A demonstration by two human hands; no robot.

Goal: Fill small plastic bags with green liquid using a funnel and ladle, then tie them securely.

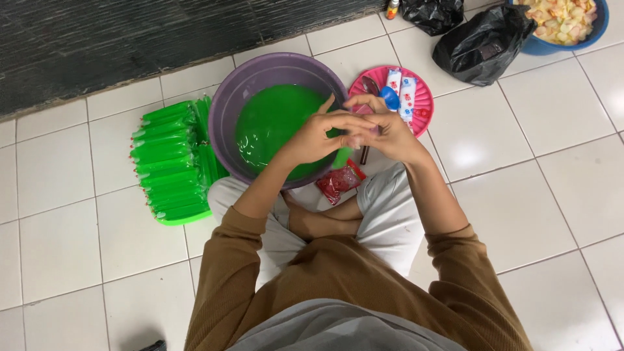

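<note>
- Sitting cross-legged on the white tiled floor (78,247), a person in a brown top brings both hands together over the near rim of a purple basin (224,110).
- The left hand (318,133) and right hand (383,130) meet fingertip to fingertip; each grip is closed on a small green-filled bag (342,156), whose lower end hangs just below the hands.
- That bag sits between the two grips, at the basin's front right edge and above the person's knee.
- The basin holds bright green liquid (270,123).
- Left of the basin, touching its side, lies a stack of filled green tubes (169,162) in neat rows on the floor.
- Behind the hands, a pink plate (422,104) carries small white packets and a blue scoop.
- A red packet (338,182) lies on the floor by the knee.
- Two black bags (481,42) and a blue bowl (601,29) of pale pieces stand well apart, at the far right.
</note>
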